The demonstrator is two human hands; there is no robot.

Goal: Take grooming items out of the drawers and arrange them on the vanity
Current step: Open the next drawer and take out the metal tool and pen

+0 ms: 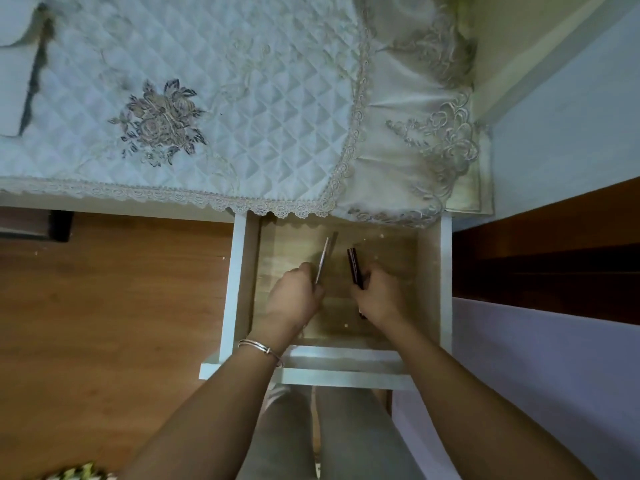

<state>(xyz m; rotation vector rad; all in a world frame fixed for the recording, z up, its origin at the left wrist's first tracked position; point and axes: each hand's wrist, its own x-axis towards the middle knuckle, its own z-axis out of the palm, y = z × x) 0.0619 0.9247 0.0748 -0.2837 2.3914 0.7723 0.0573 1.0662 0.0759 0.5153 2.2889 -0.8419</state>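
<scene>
Grooming items gripped inside pulled-out drawer point(239, 282) beneath vanity: thin silvery stick-like tool point(322, 258) clamped in fingers of left hand point(294, 299), tip angled up toward drawer's back; dark cylindrical tube point(354, 265) clamped in fingers of right hand point(377, 297), likewise pointing toward back. Both hands low over pale wood-grain drawer floor, side by side, near but apart. Exact kind of either item impossible to tell. Silver bangles point(261, 348) circling left wrist, just above drawer's white front panel. Vanity top covered by quilted white cloth point(242, 109) with embroidered floral motif point(159, 121) and lace edging hanging over front edge, partly shading drawer's rear. Brown wood-look floor point(104, 289) left of drawer; person's legs in grey trousers point(346, 438) below, pointing toward drawer front. Pale wall and dark wooden ledge to right.
</scene>
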